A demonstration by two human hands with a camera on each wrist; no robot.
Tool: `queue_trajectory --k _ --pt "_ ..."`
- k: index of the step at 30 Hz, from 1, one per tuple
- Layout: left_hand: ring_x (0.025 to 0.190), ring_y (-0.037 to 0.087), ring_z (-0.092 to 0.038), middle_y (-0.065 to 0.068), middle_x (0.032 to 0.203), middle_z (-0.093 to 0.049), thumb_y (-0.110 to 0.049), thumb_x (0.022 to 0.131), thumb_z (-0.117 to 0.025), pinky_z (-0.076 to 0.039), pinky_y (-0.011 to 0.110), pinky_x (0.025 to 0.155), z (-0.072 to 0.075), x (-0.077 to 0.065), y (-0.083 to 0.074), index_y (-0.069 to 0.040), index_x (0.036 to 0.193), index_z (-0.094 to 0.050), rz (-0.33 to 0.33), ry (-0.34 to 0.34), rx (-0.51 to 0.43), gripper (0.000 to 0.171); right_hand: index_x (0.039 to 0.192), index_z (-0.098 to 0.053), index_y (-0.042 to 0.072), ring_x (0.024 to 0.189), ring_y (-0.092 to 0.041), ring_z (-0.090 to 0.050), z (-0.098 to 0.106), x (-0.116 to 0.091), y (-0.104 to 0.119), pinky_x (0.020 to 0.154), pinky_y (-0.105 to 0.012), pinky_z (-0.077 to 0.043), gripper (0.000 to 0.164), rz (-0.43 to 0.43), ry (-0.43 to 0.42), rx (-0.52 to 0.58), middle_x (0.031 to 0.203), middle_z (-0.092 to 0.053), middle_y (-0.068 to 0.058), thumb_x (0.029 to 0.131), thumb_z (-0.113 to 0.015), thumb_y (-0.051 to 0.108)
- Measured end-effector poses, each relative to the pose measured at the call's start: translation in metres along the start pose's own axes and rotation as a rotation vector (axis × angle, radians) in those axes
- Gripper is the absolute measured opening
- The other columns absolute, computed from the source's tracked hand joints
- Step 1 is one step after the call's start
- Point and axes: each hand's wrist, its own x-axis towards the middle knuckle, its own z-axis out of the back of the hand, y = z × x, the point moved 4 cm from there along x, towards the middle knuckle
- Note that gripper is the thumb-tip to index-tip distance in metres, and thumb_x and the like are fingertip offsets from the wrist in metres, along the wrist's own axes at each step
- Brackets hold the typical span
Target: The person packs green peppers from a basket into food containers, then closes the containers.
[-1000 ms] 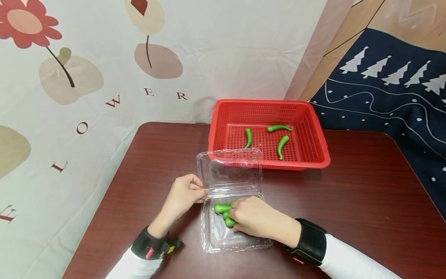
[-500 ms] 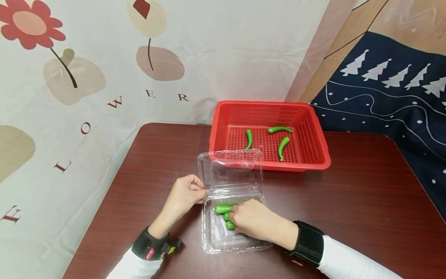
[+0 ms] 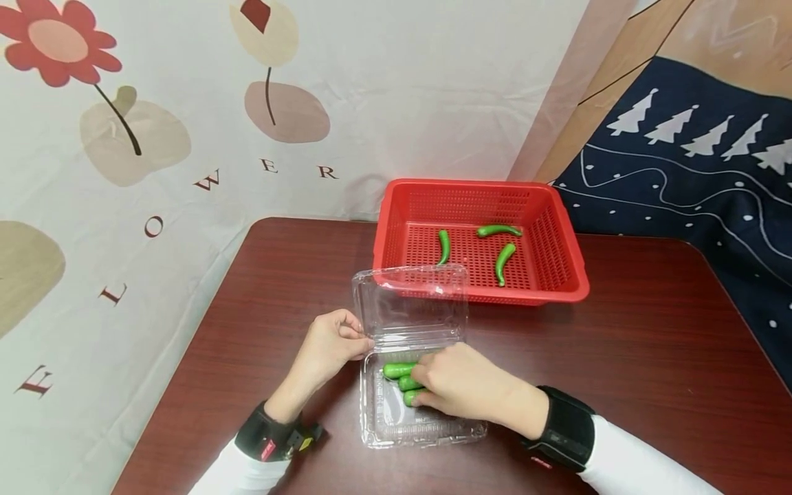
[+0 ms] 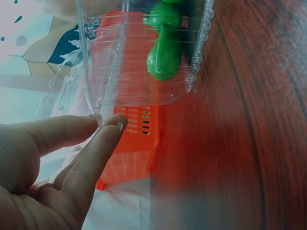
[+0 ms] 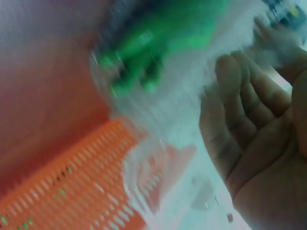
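A clear plastic clamshell box (image 3: pixel 383 423) lies on the table, its lid (image 3: pixel 411 306) raised at the back. Several green chili peppers (image 3: pixel 399 371) lie side by side in the base, partly covered by my right hand (image 3: pixel 464 381). In the blurred right wrist view, that hand's bent fingers (image 5: pixel 230 91) are loose and apart from the chili peppers (image 5: pixel 172 38), with nothing between them. My left hand (image 3: pixel 331 347) pinches the box's left edge by the hinge between thumb and fingertip. The left wrist view shows this pinch beside the box wall (image 4: pixel 127 88).
Behind the box stands a red perforated basket (image 3: pixel 572 289), its near left part seen through the raised lid. Three more green chili peppers (image 3: pixel 504 265) lie spread on its floor. A printed cloth (image 3: pixel 402 89) hangs at the table's (image 3: pixel 643 330) back edge.
My right hand has risen slightly off the chili peppers and its fingers have loosened, showing more of them. My left hand keeps its pinch on the box edge.
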Motion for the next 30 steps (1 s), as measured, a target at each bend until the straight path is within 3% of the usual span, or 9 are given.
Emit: queue_trajectory --k 7,10,13,21,30 --pt "0.07 0.016 -0.073 0.012 0.079 -0.077 0.009 0.081 -0.082 -0.063 0.026 0.065 0.0 0.001 0.0 0.0 0.087 -0.06 0.005 0.014 -0.006 0.024 0.091 -0.071 0.018 0.069 -0.005 -0.06 0.046 0.0 -0.02 0.057 -0.02 -0.052 0.016 0.058 -0.228 0.045 0.081 -0.065 0.01 0.091 -0.081 0.03" --pt "0.071 0.016 -0.074 0.013 0.08 -0.077 0.009 0.081 -0.081 -0.065 0.029 0.067 -0.001 0.001 0.001 0.001 0.087 -0.06 0.009 0.018 -0.017 0.024 0.097 -0.074 0.015 0.075 -0.009 -0.065 0.067 0.001 -0.033 0.059 -0.025 -0.056 0.016 0.014 -0.305 0.041 0.087 -0.069 0.007 0.09 -0.082 0.027" --pt "0.071 0.016 -0.074 0.012 0.079 -0.077 0.01 0.081 -0.082 -0.065 0.029 0.067 -0.001 0.001 0.001 0.001 0.087 -0.06 0.014 0.018 -0.017 0.024 0.104 -0.075 0.012 0.079 -0.012 -0.067 0.085 0.004 -0.049 0.06 -0.029 -0.058 0.021 -0.084 -0.353 0.061 0.092 -0.073 0.003 0.089 -0.083 0.026" --pt "0.071 0.017 -0.074 0.014 0.08 -0.077 0.01 0.081 -0.081 -0.066 0.031 0.067 -0.002 0.001 0.001 0.002 0.087 -0.06 0.001 0.023 -0.031 0.024 0.107 -0.074 0.009 0.074 -0.019 -0.063 0.117 0.009 -0.093 0.065 -0.037 -0.058 0.022 -0.328 -0.398 0.096 0.089 -0.072 -0.004 0.089 -0.082 0.02" --pt "0.07 0.018 -0.075 0.014 0.08 -0.077 0.01 0.081 -0.081 -0.066 0.032 0.067 -0.001 0.0 0.0 0.002 0.086 -0.06 -0.003 0.016 -0.029 0.024 0.112 -0.073 0.008 0.074 -0.022 -0.059 0.125 0.012 -0.132 0.065 -0.039 -0.057 0.026 -0.511 -0.335 0.052 0.092 -0.071 -0.006 0.094 -0.077 0.026"
